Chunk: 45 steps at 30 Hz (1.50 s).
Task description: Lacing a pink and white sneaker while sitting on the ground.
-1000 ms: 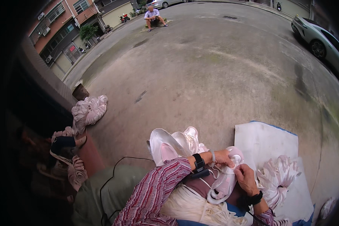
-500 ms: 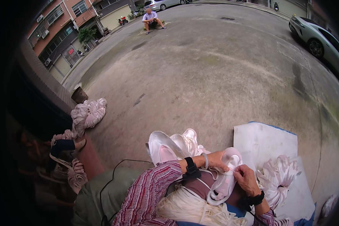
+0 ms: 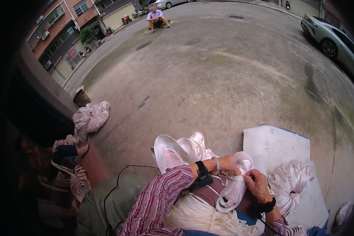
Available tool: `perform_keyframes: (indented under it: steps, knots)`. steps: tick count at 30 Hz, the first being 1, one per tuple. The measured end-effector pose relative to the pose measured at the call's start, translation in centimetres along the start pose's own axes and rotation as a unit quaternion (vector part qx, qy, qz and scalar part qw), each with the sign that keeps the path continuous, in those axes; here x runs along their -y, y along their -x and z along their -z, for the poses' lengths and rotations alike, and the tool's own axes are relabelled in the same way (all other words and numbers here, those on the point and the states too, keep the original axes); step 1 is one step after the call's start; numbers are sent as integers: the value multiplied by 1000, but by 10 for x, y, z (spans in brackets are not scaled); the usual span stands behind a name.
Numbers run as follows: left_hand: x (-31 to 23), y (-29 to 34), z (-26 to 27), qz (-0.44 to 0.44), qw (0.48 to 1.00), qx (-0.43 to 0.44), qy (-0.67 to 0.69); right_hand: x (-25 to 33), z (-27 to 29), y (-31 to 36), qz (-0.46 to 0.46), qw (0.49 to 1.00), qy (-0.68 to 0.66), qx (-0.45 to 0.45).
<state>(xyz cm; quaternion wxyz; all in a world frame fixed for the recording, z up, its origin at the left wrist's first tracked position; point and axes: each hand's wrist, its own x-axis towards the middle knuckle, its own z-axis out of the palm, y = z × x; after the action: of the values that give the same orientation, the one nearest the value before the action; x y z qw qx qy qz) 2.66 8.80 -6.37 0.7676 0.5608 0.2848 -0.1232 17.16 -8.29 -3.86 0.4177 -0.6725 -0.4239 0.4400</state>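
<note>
Shoe upper [image 3: 236, 188], pale pink and white, is located at the lower right of center of the frame, between the two hands, its rounded end toward the top. At the left edge of the paved ground [image 3: 208, 86], a brown container [image 3: 82, 98] stands just beyond a bundle of pale pink pieces [image 3: 91, 118]. Below these, at the lower left, a green cloth [image 3: 102, 200] carries a black cable [image 3: 124, 170]. A seated person [image 3: 157, 17] is positioned at the upper left of center. At lower center, a cluster of white and pink pieces [image 3: 170, 155] adjoins the left forearm; cream strands [image 3: 196, 210] lie below it. The left hand [image 3: 227, 164] is clamped on the upper, with its fingertips near the middle. The right hand [image 3: 257, 185] has its thumb and forefinger together at the upper's right edge; the material between them is too small to identify. At the lower right, a fanned bundle [image 3: 287, 181] rests on a white sheet [image 3: 277, 147]. A silver car [image 3: 336, 43] occupies the upper right.
</note>
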Motion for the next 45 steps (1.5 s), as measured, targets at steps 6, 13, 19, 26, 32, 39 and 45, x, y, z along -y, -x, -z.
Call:
perform_keyframes:
  steps: [6,13,19,26,32,39,45]
  knots:
    - [4,-2,1,8,1000,7,15,6,3,2,2,1000,15,14]
    - [0,-4,-1,34,999,10,12,10,5,4,43,997,61,7]
    - [3,-6,-3,33,999,12,32,11,6,5,48,997,68,8]
    - [1,-6,0,24,999,16,31,7,4,1,37,998,52,16]
    - [0,-4,0,21,999,9,32,10,4,1,33,998,52,16]
    - [11,1,-8,25,999,5,44,7,0,12,26,999,41,19]
    - [0,-8,-6,13,998,18,57,2,9,5,57,994,43,-80]
